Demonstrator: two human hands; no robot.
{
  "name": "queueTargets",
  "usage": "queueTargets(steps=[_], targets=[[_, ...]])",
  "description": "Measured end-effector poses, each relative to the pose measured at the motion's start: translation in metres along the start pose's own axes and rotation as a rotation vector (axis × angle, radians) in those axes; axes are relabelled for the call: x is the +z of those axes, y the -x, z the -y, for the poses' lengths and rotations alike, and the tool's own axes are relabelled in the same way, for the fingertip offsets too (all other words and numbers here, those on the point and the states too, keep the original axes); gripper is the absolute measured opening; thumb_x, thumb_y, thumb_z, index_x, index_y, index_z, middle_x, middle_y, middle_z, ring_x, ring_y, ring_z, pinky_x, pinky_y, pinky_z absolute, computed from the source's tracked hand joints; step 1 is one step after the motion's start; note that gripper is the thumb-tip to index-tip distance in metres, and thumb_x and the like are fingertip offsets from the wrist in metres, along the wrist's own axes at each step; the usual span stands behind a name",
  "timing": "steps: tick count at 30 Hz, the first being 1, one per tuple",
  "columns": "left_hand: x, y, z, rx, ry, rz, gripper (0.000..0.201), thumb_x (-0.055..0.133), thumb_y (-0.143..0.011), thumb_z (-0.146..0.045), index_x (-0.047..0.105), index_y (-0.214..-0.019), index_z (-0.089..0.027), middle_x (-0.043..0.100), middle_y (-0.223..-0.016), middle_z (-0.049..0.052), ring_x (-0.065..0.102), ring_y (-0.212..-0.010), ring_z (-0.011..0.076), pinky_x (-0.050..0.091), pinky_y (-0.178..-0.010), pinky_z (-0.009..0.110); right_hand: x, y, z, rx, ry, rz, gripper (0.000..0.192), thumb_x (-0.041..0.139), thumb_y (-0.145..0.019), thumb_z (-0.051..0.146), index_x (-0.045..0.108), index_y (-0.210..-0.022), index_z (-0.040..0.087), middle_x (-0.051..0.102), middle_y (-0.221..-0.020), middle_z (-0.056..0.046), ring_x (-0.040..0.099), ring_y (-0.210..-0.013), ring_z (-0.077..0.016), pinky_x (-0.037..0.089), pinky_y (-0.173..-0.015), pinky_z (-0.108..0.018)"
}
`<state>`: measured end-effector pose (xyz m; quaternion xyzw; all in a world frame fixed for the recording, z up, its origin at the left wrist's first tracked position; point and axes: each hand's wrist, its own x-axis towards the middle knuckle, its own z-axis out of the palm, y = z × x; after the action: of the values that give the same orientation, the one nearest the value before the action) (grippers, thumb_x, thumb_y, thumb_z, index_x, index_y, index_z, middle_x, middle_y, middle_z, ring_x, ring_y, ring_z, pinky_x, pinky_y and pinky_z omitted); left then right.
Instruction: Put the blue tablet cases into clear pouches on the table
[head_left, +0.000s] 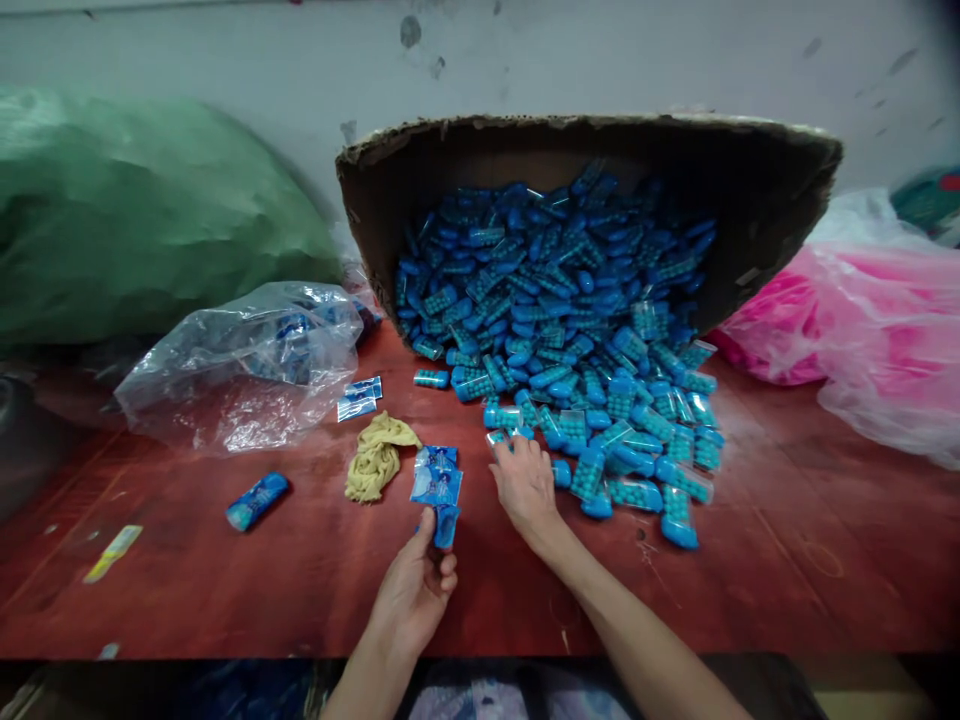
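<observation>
The cardboard box (750, 200) lies tipped on the red bench (750, 590), so blue pill packs (570, 330) spill out within easy reach. In front of the box, the left hand (415, 592) pinches a small blue wrapper (437, 487) in a tight grip. The right hand (525, 487) rests on the nearest packs, fingers bent; I cannot tell if its grip has one.

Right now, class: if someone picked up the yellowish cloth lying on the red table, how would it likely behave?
The yellowish cloth lies crumpled in soft folds, so it would probably hang floppy. It looks thin, so likely light. Lying bunched flat on the red table, it seems unlikely to roll.
</observation>
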<state>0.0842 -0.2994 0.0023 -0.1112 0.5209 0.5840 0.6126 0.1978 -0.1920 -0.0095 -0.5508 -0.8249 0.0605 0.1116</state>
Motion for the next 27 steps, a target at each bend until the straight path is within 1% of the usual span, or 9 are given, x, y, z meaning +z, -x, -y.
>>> queueTargets(steps=[6, 9, 11, 13, 15, 18, 20, 23, 27], targets=[[0.001, 0.000, 0.002, -0.026, -0.010, -0.019, 0.010, 0.052, -0.078, -0.024, 0.050, -0.073, -0.016, 0.054, -0.052, -0.001, 0.043, -0.037, 0.0061, 0.029, -0.033, 0.015, 0.001, 0.005, -0.005, 0.057, -0.017, 0.001, 0.037, 0.054, -0.078, 0.024, 0.046, -0.114, 0.022, 0.054, -0.091, -0.009, 0.046, -0.086, -0.0249, 0.033, -0.071, -0.035], [0.002, 0.001, 0.002, -0.018, -0.022, -0.025, 0.011, 0.052, -0.078, -0.026, 0.050, -0.073, -0.017, 0.053, -0.051, -0.002, 0.043, -0.035, 0.0063, 0.029, -0.032, 0.016, 0.001, 0.011, -0.006, 0.051, -0.033, 0.005, 0.037, 0.057, -0.075, 0.023, 0.049, -0.110, 0.021, 0.054, -0.089, -0.009, 0.046, -0.086, -0.0262, 0.034, -0.073, -0.036], [0.004, 0.002, 0.003, -0.009, -0.027, -0.036, 0.012, 0.053, -0.078, -0.027, 0.050, -0.072, -0.017, 0.053, -0.051, -0.002, 0.042, -0.035, 0.0065, 0.029, -0.032, 0.016, 0.000, 0.016, -0.007, 0.025, -0.087, 0.005, 0.036, 0.055, -0.073, 0.018, 0.050, -0.108, 0.020, 0.053, -0.090, -0.009, 0.046, -0.088, -0.0263, 0.035, -0.074, -0.037], [0.005, 0.002, 0.003, 0.005, -0.027, -0.049, 0.013, 0.053, -0.077, -0.028, 0.050, -0.072, -0.017, 0.052, -0.050, -0.002, 0.043, -0.035, 0.0067, 0.028, -0.032, 0.016, -0.004, 0.022, -0.009, -0.007, -0.233, -0.005, 0.038, 0.051, -0.073, 0.012, 0.049, -0.110, 0.020, 0.051, -0.094, -0.008, 0.047, -0.090, -0.0242, 0.037, -0.075, -0.034], [0.006, 0.001, 0.003, 0.013, -0.023, -0.063, 0.014, 0.054, -0.076, -0.029, 0.049, -0.070, -0.017, 0.052, -0.050, -0.002, 0.042, -0.035, 0.0067, 0.028, -0.032, 0.016, -0.012, 0.030, -0.011, -0.036, -0.464, -0.022, 0.041, 0.048, -0.074, 0.009, 0.046, -0.113, 0.021, 0.049, -0.100, -0.007, 0.048, -0.092, -0.0209, 0.039, -0.077, -0.031], [0.006, -0.002, 0.003, 0.020, -0.020, -0.079, 0.016, 0.056, -0.075, -0.030, 0.049, -0.069, -0.017, 0.052, -0.048, -0.003, 0.042, -0.034, 0.0063, 0.028, -0.032, 0.016, -0.027, 0.048, -0.012, -0.069, -0.813, -0.012, 0.036, 0.049, -0.074, 0.010, 0.047, -0.107, 0.024, 0.048, -0.103, -0.003, 0.048, -0.097, -0.0180, 0.039, -0.085, -0.030], [0.007, -0.005, 0.005, 0.026, -0.018, -0.084, 0.017, 0.058, -0.074, -0.031, 0.049, -0.069, -0.017, 0.052, -0.048, -0.003, 0.041, -0.033, 0.0061, 0.027, -0.032, 0.016, -0.034, 0.061, -0.009, -0.061, -0.957, 0.021, 0.033, 0.052, -0.073, 0.011, 0.049, -0.103, 0.026, 0.049, -0.104, -0.002, 0.047, -0.100, -0.0184, 0.038, -0.088, -0.030], [0.007, -0.007, 0.009, 0.033, -0.024, -0.067, 0.019, 0.059, -0.073, -0.034, 0.050, -0.069, -0.016, 0.052, -0.048, -0.003, 0.040, -0.033, 0.0061, 0.027, -0.032, 0.017, -0.036, 0.074, -0.002, -0.042, -1.051, 0.062, 0.034, 0.054, -0.072, 0.011, 0.051, -0.102, 0.026, 0.049, -0.105, -0.003, 0.047, -0.102, -0.0196, 0.038, -0.090, -0.031], [0.007, -0.008, 0.012, 0.069, -0.039, -0.052, 0.021, 0.060, -0.071, -0.034, 0.051, -0.068, -0.016, 0.053, -0.048, -0.003, 0.041, -0.034, 0.0064, 0.028, -0.033, 0.018, -0.029, 0.078, 0.004, -0.083, -1.059, 0.064, 0.036, 0.053, -0.072, 0.009, 0.051, -0.104, 0.026, 0.048, -0.107, -0.003, 0.047, -0.104, -0.0187, 0.039, -0.090, -0.030]])
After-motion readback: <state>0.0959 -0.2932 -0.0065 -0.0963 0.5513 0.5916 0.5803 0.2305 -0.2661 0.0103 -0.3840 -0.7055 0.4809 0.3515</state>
